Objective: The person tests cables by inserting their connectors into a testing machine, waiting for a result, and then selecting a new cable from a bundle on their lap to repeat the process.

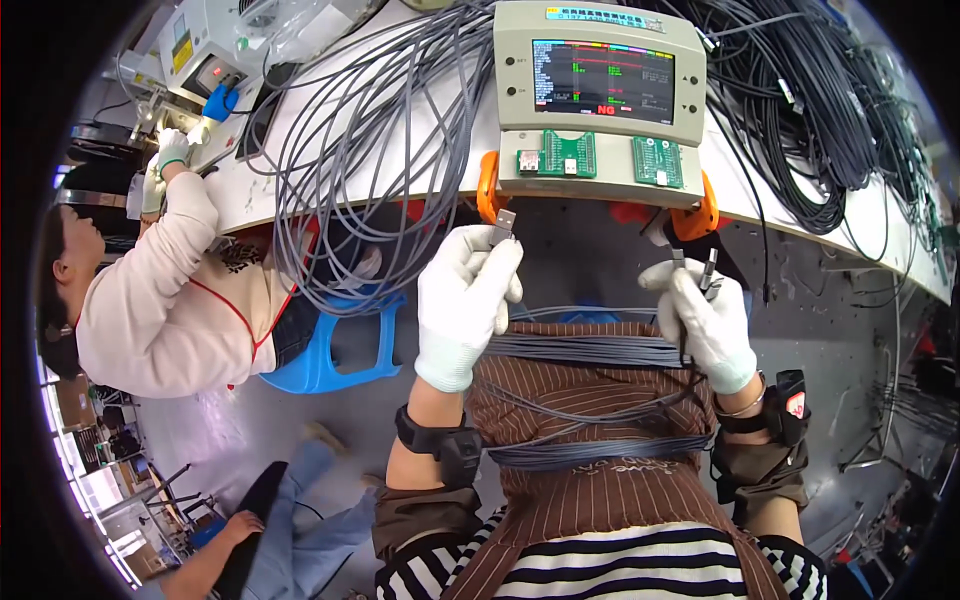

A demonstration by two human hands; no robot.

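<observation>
In a white glove, my left hand [463, 300] pinches a USB plug [504, 225] that points up toward the table edge. Across from it, my gloved right hand [705, 325] is closed on several small cable plugs [709, 268], their metal ends upward. A grey cable bundle [600, 350] lies over the brown striped apron on my lap, with strands running up to my right hand. Just beyond both hands stands a beige cable tester [515, 120] with a lit screen [603, 80]. Two green circuit boards with sockets sit on its front ledge, a larger one [582, 154] and a smaller one [657, 162].
Orange clamps [487, 187] grip the table edge under the tester. Loose grey cables [370, 150] hang off the table at left; dark coils [800, 130] pile at right. A co-worker [165, 285] sits at left by a blue stool [335, 350]. Another person's legs [305, 530] show lower left.
</observation>
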